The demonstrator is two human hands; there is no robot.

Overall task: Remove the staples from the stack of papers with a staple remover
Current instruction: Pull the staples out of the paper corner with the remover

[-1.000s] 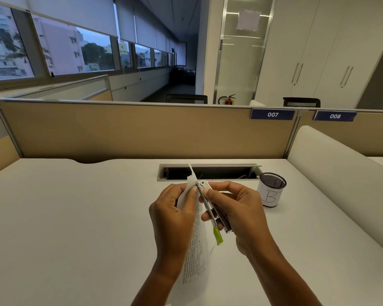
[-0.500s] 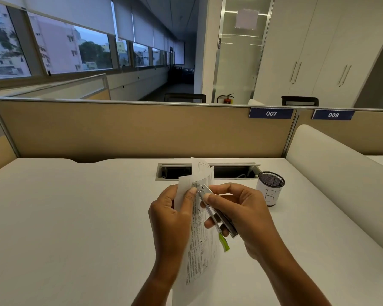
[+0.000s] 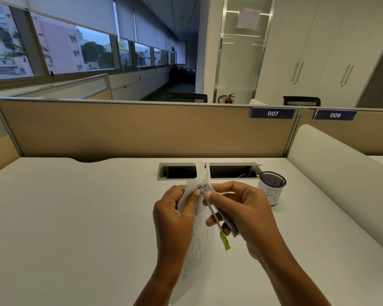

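A thin stack of printed papers (image 3: 196, 246) hangs almost edge-on above the white desk, its top corner bent back. My left hand (image 3: 175, 219) pinches the sheets near that corner, thumb pressed on the paper. My right hand (image 3: 245, 215) grips a slim metal staple remover (image 3: 219, 212) with a green tail end. Its tip touches the top corner of the papers, right beside my left thumb. The staple itself is too small to make out.
A black mesh cup (image 3: 271, 187) with a white label marked "B" stands on the desk (image 3: 75, 217) just right of my hands. Behind them lies an open cable slot (image 3: 208, 171). A tan partition (image 3: 142, 129) closes the back, a white divider (image 3: 341, 173) the right.
The papers have turned so that more of the printed side faces me, and their top corner has folded over. The staple remover's tip has stayed at that corner while my right hand shifted slightly.
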